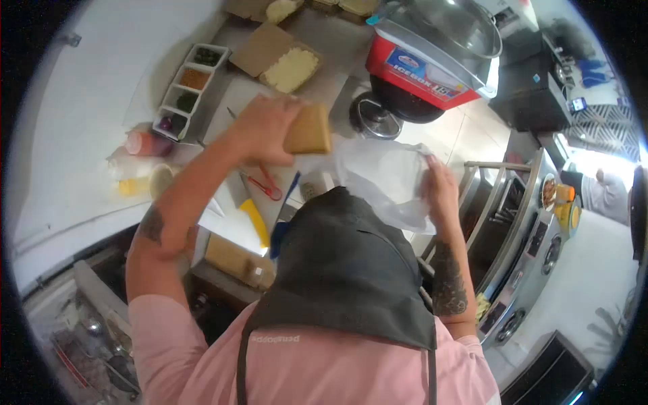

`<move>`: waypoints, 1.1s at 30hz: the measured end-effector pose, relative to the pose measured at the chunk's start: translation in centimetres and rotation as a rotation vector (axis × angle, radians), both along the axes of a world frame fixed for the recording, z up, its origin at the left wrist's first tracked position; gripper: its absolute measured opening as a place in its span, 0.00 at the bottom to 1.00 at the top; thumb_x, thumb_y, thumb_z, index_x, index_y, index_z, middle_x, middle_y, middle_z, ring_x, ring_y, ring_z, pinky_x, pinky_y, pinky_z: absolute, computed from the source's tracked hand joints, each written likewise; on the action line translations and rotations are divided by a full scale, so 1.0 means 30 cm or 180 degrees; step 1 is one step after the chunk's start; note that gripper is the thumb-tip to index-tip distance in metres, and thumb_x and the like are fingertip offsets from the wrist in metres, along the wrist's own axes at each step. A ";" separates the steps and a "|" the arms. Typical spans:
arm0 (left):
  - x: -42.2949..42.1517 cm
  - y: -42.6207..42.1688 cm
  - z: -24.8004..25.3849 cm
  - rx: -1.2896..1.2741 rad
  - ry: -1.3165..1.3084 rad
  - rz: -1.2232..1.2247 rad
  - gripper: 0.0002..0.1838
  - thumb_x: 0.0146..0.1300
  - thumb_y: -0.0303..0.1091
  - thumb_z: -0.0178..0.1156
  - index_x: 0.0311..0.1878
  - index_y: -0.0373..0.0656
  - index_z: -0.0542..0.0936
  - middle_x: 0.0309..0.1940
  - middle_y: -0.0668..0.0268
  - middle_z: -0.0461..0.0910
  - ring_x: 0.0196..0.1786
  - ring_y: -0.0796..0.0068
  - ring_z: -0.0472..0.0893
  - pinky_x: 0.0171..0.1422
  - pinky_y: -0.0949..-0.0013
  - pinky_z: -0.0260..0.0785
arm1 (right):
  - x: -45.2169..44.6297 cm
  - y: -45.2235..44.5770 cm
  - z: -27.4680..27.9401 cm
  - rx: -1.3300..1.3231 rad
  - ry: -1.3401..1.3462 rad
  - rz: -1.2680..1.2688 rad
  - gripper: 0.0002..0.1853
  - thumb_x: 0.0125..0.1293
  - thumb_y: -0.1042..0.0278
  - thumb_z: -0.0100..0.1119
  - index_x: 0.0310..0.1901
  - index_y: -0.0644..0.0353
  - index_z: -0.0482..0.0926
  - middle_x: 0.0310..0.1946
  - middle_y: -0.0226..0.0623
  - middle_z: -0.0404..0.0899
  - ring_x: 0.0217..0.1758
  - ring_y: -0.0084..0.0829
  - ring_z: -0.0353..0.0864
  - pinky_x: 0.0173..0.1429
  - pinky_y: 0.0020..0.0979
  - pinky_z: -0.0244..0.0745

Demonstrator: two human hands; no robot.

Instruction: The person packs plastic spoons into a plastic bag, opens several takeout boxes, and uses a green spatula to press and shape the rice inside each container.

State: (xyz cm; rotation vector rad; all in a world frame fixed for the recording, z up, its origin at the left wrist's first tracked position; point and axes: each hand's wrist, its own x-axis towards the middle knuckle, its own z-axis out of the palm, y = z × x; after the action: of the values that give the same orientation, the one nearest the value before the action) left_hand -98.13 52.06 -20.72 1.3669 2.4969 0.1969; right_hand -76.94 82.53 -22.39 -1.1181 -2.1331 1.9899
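My left hand (264, 128) is wrapped round the side of a closed brown cardboard food box (310, 129), held up over the counter. My right hand (440, 187) grips the edge of a translucent white plastic bag (381, 177). The bag hangs spread between the box and my right hand, in front of my dark apron (351, 270). Below the box lie red-handled scissors (268, 185) and a yellow handle (255, 221); what the yellow handle belongs to is unclear.
Open cardboard boxes with pale food, one nearest (291, 69), lie at the back. A compartment tray (181, 94) of toppings stands left, near squeeze bottles (145, 143). A red icebox (418, 67) and glass-lidded pot (376, 120) are at the back right; a stove (530, 270) stands right.
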 end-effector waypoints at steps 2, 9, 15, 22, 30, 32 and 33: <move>0.106 0.066 0.056 -0.0106 -0.0271 0.0093 0.52 0.34 0.50 0.75 0.65 0.34 0.67 0.54 0.47 0.78 0.56 0.48 0.78 0.62 0.53 0.69 | -0.032 0.001 -0.022 -0.0234 0.0170 0.0348 0.19 0.77 0.50 0.48 0.39 0.57 0.80 0.16 0.18 0.62 0.17 0.14 0.59 0.21 0.23 0.53; 0.364 0.402 0.030 -0.0134 -0.1245 0.1144 0.46 0.37 0.54 0.74 0.57 0.31 0.71 0.49 0.43 0.81 0.52 0.44 0.81 0.57 0.52 0.74 | 0.085 -0.052 0.118 -0.0311 0.1437 0.1647 0.28 0.81 0.53 0.39 0.74 0.63 0.61 0.15 0.18 0.63 0.18 0.13 0.62 0.26 0.20 0.63; 0.488 0.653 -0.019 0.0386 -0.1243 0.2331 0.46 0.39 0.56 0.72 0.54 0.28 0.71 0.45 0.40 0.81 0.48 0.44 0.83 0.56 0.52 0.75 | 0.193 0.102 0.030 -0.0488 0.1825 0.0861 0.27 0.82 0.56 0.39 0.73 0.66 0.64 0.17 0.19 0.65 0.19 0.12 0.62 0.27 0.19 0.61; 0.676 0.702 0.114 -0.0441 -0.0615 0.1838 0.46 0.39 0.55 0.72 0.58 0.32 0.70 0.49 0.44 0.81 0.53 0.47 0.81 0.58 0.54 0.75 | 0.118 0.331 -0.170 0.0329 0.1373 0.0735 0.19 0.78 0.56 0.52 0.51 0.65 0.83 0.18 0.20 0.68 0.23 0.14 0.65 0.28 0.23 0.61; 0.722 0.777 -0.066 -0.0237 -0.1696 0.1827 0.33 0.43 0.55 0.71 0.46 0.37 0.81 0.43 0.51 0.84 0.51 0.52 0.83 0.54 0.57 0.75 | 0.146 0.326 -0.041 0.1275 0.1881 0.1301 0.14 0.72 0.61 0.60 0.46 0.65 0.86 0.21 0.38 0.77 0.25 0.24 0.72 0.31 0.29 0.68; 0.677 0.820 -0.085 0.0058 -0.2137 0.2240 0.26 0.49 0.54 0.69 0.41 0.40 0.83 0.39 0.54 0.85 0.49 0.57 0.83 0.53 0.58 0.74 | 0.200 0.328 -0.075 0.1096 0.2116 0.0854 0.15 0.72 0.62 0.59 0.49 0.65 0.85 0.21 0.37 0.80 0.25 0.26 0.74 0.32 0.30 0.70; 0.654 0.841 -0.076 0.0217 -0.2316 0.2601 0.22 0.54 0.52 0.67 0.39 0.41 0.84 0.37 0.55 0.85 0.47 0.60 0.84 0.52 0.58 0.74 | 0.225 0.321 -0.121 0.0994 0.2263 0.0510 0.16 0.73 0.62 0.58 0.51 0.66 0.84 0.21 0.34 0.80 0.25 0.25 0.74 0.32 0.30 0.70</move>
State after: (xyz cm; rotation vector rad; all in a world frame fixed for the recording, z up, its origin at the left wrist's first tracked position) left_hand -78.52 77.30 -23.01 0.1259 2.2251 0.7815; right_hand -70.20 92.16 -26.01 -0.1499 -2.0471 1.6569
